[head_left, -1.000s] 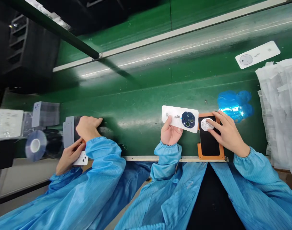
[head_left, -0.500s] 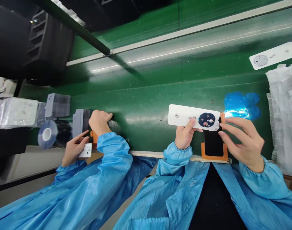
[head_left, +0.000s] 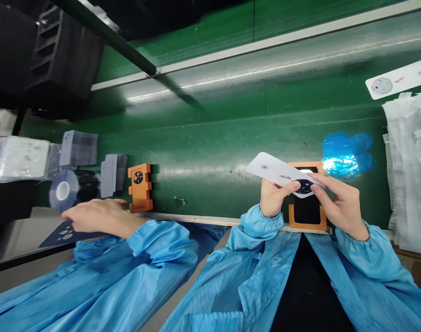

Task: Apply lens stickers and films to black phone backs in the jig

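Observation:
My left hand grips a white phone back cover from below, its thumb on the face beside the dark camera area. The cover tilts, its right end lower. At that end, my right hand pinches the cover's edge between thumb and fingers. Beneath both hands is an orange fixture with a black pad, partly hidden by the cover. Blue film discs lie behind my right hand.
To the left, a co-worker's hand is over a dark panel, near another orange fixture. A tape roll and grey panel stacks stand there. At right are white wrapped sheets and another white cover.
The white cover has tilted, its right end dropping, and my left thumb has slid toward the camera area. My right hand has closed in leftward on its edge. The co-worker's hands moved off their orange fixture.

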A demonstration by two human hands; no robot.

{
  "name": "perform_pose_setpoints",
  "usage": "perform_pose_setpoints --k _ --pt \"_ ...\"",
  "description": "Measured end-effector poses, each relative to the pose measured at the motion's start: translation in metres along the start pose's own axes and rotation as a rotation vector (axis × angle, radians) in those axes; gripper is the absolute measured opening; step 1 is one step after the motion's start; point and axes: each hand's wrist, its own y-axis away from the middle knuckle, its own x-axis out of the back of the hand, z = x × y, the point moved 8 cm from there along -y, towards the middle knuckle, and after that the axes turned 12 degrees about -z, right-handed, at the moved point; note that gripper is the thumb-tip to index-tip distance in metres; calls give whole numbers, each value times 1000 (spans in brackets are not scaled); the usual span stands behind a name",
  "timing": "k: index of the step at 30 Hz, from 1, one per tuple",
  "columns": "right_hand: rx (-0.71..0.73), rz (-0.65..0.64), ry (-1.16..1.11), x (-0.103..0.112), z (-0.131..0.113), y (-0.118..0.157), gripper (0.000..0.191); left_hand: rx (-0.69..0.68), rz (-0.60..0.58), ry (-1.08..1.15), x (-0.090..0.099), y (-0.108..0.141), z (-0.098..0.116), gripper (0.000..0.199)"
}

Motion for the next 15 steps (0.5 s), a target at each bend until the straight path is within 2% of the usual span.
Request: perform_pose_setpoints --k 3,8,11,15 --pt "60 21 58 0 -7 -1 38 -15 35 23 0 1 0 35" --pt "166 180 329 8 -27 1 43 -30 118 1 3 -1 -2 38" --pt "172 186 337 6 -31 1 32 -60 147 -96 2 0 -1 38" --pt "133 198 322 0 -27 -1 20 -109 93 -159 -7 8 -4 48"
